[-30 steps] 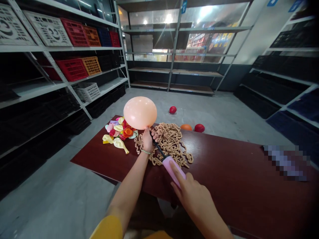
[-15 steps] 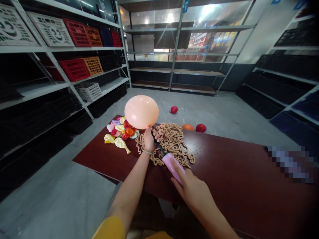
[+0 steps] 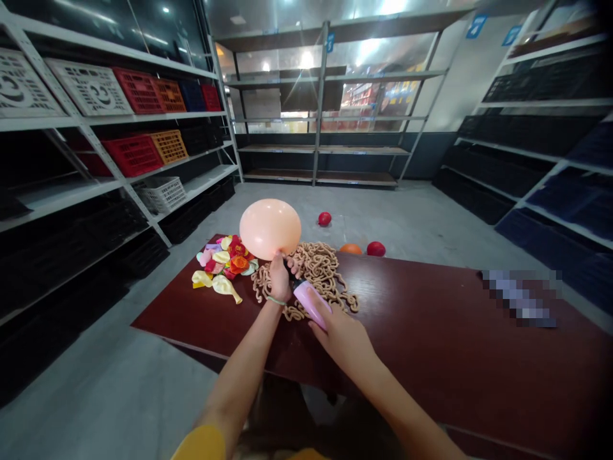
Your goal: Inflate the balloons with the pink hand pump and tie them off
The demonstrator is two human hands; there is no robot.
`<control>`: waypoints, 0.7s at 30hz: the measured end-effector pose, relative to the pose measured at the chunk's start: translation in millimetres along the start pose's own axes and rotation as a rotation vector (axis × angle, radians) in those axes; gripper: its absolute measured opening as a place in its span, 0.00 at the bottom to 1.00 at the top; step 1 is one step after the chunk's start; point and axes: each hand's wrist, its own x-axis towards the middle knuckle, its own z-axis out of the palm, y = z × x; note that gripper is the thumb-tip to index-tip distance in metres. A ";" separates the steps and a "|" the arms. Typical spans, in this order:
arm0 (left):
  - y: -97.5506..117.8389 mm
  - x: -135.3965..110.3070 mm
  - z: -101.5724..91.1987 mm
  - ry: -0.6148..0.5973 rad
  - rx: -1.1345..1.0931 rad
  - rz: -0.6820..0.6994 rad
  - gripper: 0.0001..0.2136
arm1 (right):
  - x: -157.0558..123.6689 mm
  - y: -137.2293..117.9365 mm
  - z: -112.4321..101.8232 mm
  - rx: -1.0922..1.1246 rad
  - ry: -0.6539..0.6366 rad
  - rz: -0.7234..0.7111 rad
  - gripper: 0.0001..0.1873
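A large peach balloon [image 3: 271,227], rounded with air, stands above the table's far edge. Its neck is pinched in my left hand [image 3: 281,279], at the black nozzle end of a hand balloon pump [image 3: 311,303]. Around the pump's pink-purple body my right hand [image 3: 345,338] is closed. The neck's fit on the nozzle is hidden by my left fingers. Below and behind the pump lies a heap of tan, twisted long balloons [image 3: 318,265]. Flat balloons in several colours [image 3: 230,259] are piled left of my left hand, with a pale yellow one [image 3: 224,285] nearest me.
All this is on a dark red-brown table [image 3: 407,319]. A blurred flat item [image 3: 520,297] lies at its right end. Red balloons [image 3: 324,219] and an orange balloon [image 3: 351,248] are on the floor beyond. Shelving with crates [image 3: 134,153] lines the left; more racks stand behind and right.
My right hand has pushed the pump's body up toward my left hand, so less of the black shaft shows. The camera view has shifted slightly; the balloon looks about the same size.
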 end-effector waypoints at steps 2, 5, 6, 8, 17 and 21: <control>1.5 -2.8 3.8 0.005 0.041 0.009 0.12 | -3.3 8.9 7.6 0.032 0.054 -0.018 0.35; 1.7 -6.1 11.8 0.038 0.078 -0.003 0.13 | -8.4 18.4 17.3 0.043 0.132 -0.027 0.36; 2.0 -6.7 15.0 0.040 0.087 -0.003 0.13 | -10.5 20.8 19.2 0.047 0.152 -0.027 0.36; 5.2 -6.1 20.9 0.031 0.091 0.026 0.14 | -16.6 26.6 21.3 0.074 0.184 -0.035 0.36; 68.5 13.5 2.7 0.019 0.293 0.236 0.18 | -30.7 89.8 24.1 0.102 0.283 0.075 0.34; 85.4 7.4 -10.8 -0.084 0.436 0.189 0.18 | 6.6 99.7 16.1 0.002 0.285 0.044 0.31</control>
